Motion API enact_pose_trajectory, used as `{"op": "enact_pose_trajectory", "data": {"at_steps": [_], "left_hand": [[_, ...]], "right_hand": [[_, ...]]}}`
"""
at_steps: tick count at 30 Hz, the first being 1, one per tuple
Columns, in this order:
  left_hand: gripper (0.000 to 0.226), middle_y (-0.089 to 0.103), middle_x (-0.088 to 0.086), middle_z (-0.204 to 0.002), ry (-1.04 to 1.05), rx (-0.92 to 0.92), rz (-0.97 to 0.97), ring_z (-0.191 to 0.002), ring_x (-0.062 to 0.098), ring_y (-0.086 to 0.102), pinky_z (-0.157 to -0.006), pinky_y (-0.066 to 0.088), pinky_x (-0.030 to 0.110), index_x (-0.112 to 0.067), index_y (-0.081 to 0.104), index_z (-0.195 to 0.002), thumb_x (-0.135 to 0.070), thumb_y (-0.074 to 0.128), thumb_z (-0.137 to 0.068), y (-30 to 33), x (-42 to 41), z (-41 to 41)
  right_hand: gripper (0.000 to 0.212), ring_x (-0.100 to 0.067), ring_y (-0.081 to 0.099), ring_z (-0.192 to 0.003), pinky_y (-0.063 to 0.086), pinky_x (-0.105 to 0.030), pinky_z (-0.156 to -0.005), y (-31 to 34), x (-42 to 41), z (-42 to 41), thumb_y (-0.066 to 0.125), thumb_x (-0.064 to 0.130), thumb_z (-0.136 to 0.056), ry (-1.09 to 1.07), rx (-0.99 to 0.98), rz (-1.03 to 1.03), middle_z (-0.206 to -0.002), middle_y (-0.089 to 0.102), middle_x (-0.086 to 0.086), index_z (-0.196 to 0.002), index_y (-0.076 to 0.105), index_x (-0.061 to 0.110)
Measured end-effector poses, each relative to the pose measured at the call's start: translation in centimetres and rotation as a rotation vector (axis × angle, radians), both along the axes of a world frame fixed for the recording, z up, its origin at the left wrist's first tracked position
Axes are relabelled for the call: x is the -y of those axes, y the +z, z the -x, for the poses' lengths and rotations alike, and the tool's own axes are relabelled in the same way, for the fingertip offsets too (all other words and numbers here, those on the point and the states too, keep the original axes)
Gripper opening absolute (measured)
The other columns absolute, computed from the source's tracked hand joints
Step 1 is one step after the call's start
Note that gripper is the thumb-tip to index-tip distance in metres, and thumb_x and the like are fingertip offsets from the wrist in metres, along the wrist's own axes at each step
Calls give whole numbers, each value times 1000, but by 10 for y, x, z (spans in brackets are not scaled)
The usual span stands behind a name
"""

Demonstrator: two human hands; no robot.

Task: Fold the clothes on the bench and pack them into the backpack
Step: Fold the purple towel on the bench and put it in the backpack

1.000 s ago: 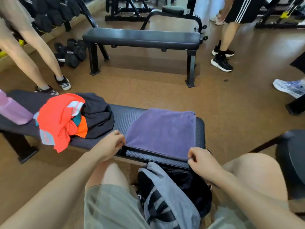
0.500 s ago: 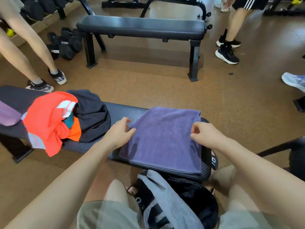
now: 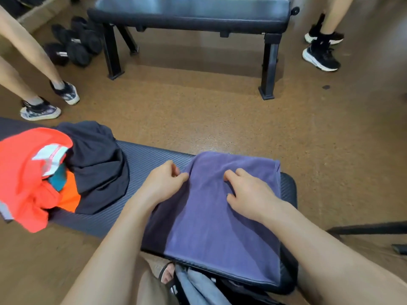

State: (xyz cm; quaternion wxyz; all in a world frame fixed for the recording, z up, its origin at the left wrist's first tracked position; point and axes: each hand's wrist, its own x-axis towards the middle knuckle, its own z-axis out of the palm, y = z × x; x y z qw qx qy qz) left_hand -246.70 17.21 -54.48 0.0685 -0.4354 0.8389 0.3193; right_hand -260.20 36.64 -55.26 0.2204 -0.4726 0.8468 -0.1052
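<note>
A folded purple towel [image 3: 220, 221] lies flat on the right end of the dark padded bench [image 3: 143, 159]. My left hand [image 3: 163, 183] pinches the towel's left edge near its far corner. My right hand [image 3: 248, 194] rests on top of the towel's far half, fingers spread and slightly bent. At the bench's left end lies a loose pile: an orange-red garment [image 3: 24, 172] and a black garment [image 3: 97, 164]. The grey and black backpack [image 3: 198, 287] sits on the floor under the bench's near edge, between my knees, mostly hidden.
A second black bench [image 3: 189, 16] stands across the brown floor. Dumbbells [image 3: 72, 45] lie at the back left. Other people's legs and shoes stand at the left [image 3: 39, 108] and back right [image 3: 319, 56]. A dark bar [image 3: 374, 227] juts in at the right.
Both hands moved from the towel's near edge up to its far half. The right hand left the right edge and now rests mid-towel. The view tilted down and closer.
</note>
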Motion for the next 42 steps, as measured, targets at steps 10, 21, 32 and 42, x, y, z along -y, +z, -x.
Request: {"op": "enact_pose_trajectory", "data": {"at_steps": [10, 21, 32, 42], "left_hand": [[19, 68, 1, -83, -77, 82, -76, -64, 24, 64, -64, 53, 33, -21, 51, -97, -12, 62, -85, 14, 2, -12], [22, 57, 12, -81, 164, -88, -375, -66, 23, 52, -60, 51, 36, -11, 40, -110, -20, 55, -97, 12, -1, -3], [22, 54, 2, -70, 130, -97, -481, -52, 13, 44, -46, 37, 22, -9, 52, -103, -23, 65, -94, 19, 6, -19], [18, 57, 3, -79, 146, -251, -599, -67, 10, 55, -73, 49, 27, -9, 58, -116, -9, 60, -98, 24, 4, -9]], "right_hand": [[38, -29, 52, -88, 46, -45, -68, -1, 19, -25, 53, 7, -84, 246, -100, 191, -99, 47, -2, -120, 51, 18], [53, -27, 46, -92, 47, -43, -80, -9, 27, -36, 51, 16, -86, 245, -71, 100, -108, 42, -3, -138, 46, 22], [56, -25, 45, -99, 46, -41, -88, -8, 28, -35, 49, 18, -90, 242, -39, 78, -114, 39, 0, -144, 39, 26], [64, -25, 44, -99, 45, -40, -85, -7, 27, -37, 51, 16, -89, 247, -51, 69, -112, 39, 0, -149, 32, 29]]}}
